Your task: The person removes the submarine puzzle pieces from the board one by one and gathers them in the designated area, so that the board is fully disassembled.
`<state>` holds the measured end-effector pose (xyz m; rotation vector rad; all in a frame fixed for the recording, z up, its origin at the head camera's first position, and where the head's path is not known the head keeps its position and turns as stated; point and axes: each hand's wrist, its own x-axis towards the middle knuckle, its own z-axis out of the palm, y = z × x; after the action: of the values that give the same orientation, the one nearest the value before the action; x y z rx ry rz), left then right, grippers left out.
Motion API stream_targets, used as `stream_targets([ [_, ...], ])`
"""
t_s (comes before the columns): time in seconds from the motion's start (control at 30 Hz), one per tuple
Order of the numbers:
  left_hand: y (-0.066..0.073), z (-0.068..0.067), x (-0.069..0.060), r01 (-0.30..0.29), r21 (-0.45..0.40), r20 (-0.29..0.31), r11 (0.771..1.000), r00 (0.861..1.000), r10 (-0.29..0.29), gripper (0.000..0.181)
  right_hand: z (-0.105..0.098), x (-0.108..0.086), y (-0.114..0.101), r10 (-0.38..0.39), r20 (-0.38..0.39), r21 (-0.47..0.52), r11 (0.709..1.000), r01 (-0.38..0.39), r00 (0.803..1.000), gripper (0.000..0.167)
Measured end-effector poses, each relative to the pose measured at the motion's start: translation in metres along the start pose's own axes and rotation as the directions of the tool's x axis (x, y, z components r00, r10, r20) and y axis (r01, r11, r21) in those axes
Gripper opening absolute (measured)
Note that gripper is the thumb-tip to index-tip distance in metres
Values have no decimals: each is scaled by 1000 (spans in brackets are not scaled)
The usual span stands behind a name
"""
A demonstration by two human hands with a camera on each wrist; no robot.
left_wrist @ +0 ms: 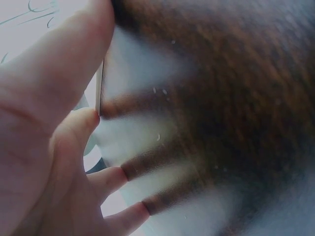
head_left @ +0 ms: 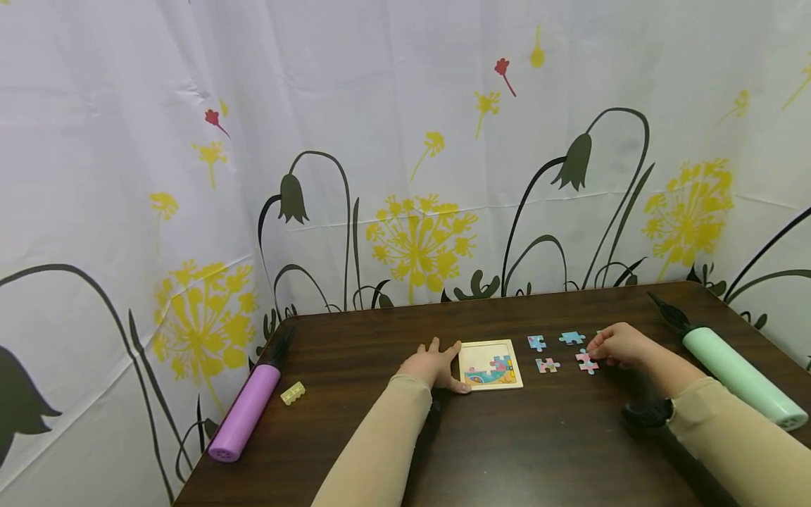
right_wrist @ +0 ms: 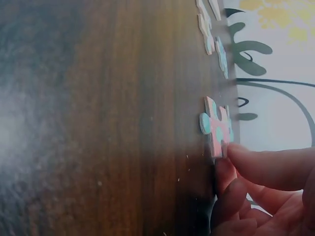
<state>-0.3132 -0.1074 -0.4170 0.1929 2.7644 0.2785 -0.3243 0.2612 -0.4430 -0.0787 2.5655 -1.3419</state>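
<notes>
Pink, knobbed jigsaw piece (head_left: 586,362) pinched in right hand (head_left: 619,345); left hand (head_left: 434,367) splayed against square wooden tray (head_left: 483,355)

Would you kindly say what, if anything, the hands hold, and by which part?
The right hand pinches a pink puzzle piece by its right edge; the spread left hand only touches the wooden frame.

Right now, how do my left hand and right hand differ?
The left hand is spread; the right hand is curled. The left hand touches the tray; the right hand pinches a pink piece. Both emerge from beige sleeves.
</notes>
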Motion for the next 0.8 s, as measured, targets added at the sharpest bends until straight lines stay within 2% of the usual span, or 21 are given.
stream_targets([
  [0.23, 0, -1, 0, -7, -3, 5, 1000, 1000, 7, 97, 2, 3, -7, -82, -51, -90, 993, 77, 995, 8],
  [0.43, 0, -2, -2, -4, -18, 21, 1000, 1000, 4, 97, 4, 8, -25, -149, -58, -163, 977, 138, 987, 6],
  [0.57, 0, -2, -3, -4, -22, 23, 1000, 1000, 4, 97, 13, 9, -43, -165, -40, -137, 978, 158, 985, 8],
  [0.8, 0, -2, -2, -10, -26, 29, 1000, 1000, 10, 97, 42, 15, -69, -189, -4, -114, 976, 187, 982, 9],
])
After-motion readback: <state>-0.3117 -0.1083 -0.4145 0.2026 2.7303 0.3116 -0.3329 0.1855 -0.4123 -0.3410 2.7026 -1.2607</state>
